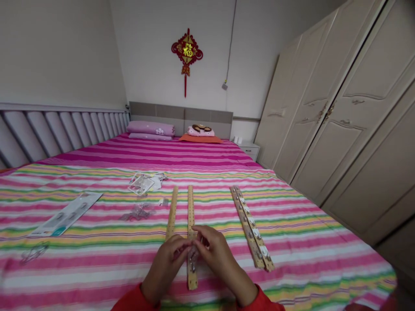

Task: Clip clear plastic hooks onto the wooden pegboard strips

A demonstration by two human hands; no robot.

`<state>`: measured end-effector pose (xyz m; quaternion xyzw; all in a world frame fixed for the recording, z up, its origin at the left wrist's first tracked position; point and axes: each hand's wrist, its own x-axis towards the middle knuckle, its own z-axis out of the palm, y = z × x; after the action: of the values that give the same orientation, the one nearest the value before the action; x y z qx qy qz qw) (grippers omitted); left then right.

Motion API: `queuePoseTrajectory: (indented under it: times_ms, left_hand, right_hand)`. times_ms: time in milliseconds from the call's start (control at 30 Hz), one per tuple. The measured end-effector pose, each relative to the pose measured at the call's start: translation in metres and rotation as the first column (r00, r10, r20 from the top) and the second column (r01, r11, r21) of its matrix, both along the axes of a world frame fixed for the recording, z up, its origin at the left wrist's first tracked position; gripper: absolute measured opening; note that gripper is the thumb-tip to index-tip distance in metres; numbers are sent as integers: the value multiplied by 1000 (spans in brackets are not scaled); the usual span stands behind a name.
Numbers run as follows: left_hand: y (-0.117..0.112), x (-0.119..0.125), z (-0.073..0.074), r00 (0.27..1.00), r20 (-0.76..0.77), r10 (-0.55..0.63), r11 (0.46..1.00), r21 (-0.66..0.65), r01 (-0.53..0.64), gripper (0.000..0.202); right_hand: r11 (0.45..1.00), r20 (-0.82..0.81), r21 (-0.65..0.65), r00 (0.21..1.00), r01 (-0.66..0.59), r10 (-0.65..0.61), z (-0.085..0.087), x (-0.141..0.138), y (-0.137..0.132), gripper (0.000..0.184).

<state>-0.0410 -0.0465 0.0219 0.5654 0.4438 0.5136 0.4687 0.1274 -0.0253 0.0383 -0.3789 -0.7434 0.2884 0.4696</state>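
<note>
My left hand (164, 270) and right hand (222, 263) are closed, pinching a small metal hook (193, 259), partly hidden, on a long perforated pale-wood strip (191, 211), near the front edge of a pink-striped quilt (301, 276). Risk: a slipping pinch could drop the hook into the quilt's folds.

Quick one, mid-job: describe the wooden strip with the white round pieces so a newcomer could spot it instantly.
On the striped bedspread, holed wooden strips lie lengthwise, pointing toward the headboard. Look right of the person's right hand, nearest the wardrobe: that is the rightmost strip. A row of white round pieces runs along it, which the other strips lack.
</note>
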Motion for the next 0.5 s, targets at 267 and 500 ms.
queuePoseTrajectory:
  times_ms: [267,500]
  left_hand:
    - [2,8,-10,996,16,90,993,-74,-88,22]
    - [28,2,-19,976,64,208,965,-180,-194,33]
  right_hand:
    - [982,-284,-179,953,60,-110,-13,-2,6,25]
    - [875,-526,-470,833,-117,-171,-38,-8,19,33]
